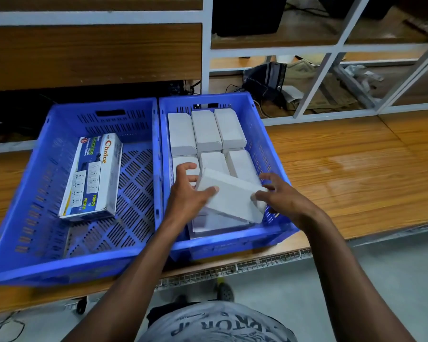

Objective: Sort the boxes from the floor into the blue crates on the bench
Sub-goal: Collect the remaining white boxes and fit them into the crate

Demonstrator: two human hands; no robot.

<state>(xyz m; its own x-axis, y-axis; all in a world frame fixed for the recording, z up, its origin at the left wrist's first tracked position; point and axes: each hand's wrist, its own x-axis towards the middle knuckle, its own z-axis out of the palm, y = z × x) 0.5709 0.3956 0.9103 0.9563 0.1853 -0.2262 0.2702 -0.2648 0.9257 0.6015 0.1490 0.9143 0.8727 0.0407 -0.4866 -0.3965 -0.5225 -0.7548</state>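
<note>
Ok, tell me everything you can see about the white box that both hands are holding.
The white box is plain, unprinted, seemingly cardboard, oblong and closed. It sits tilted over the near end of the right blue crate, above other white boxes. The left hand grips its left end, thumb on top; the right hand holds its right end.

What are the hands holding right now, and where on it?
A white box, tilted over the right crate. Left hand grips its left end, right hand its right end.
</note>
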